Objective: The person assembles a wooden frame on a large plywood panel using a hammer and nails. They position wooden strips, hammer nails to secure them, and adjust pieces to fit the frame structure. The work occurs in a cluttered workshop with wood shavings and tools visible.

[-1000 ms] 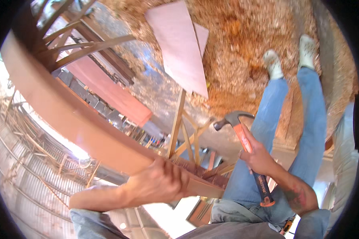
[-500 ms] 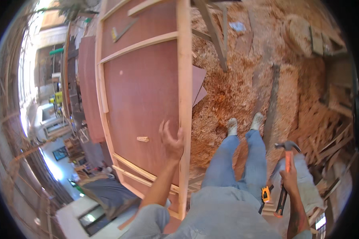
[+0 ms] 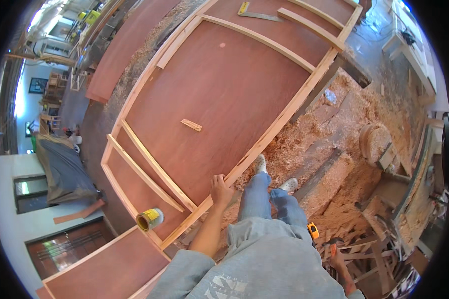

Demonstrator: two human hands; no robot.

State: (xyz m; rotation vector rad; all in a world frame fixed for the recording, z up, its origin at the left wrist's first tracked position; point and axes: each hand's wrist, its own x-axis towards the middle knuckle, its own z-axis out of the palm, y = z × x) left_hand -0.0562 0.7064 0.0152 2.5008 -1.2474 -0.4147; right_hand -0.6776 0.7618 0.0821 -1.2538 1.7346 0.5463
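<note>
A large reddish-brown plywood panel (image 3: 219, 89) lies beside me, bordered by a pale wooden frame rail (image 3: 279, 119). My left hand (image 3: 220, 191) rests at the rail's near edge, its fingers curled over the wood. Low at my right side, my right hand (image 3: 337, 260) is closed around the orange handle of a claw hammer (image 3: 333, 246); part of the hammer is hard to make out against the scrap wood. A short wood block (image 3: 191, 125) lies on the panel. Nearer the panel's end are a loose wooden strip (image 3: 144, 174) and a round can (image 3: 149, 219).
A try square (image 3: 259, 16) lies on the panel's far part. At my hip hangs a yellow tape measure (image 3: 313, 230). Wood shavings (image 3: 309, 144) cover the floor by my feet, with scrap wood (image 3: 374, 254) to the right. Another framed panel (image 3: 105, 264) adjoins at lower left.
The view has turned, bringing the can and second panel into sight. My left hand has come down from above the panel onto the rail. My right hand has lowered with the hammer.
</note>
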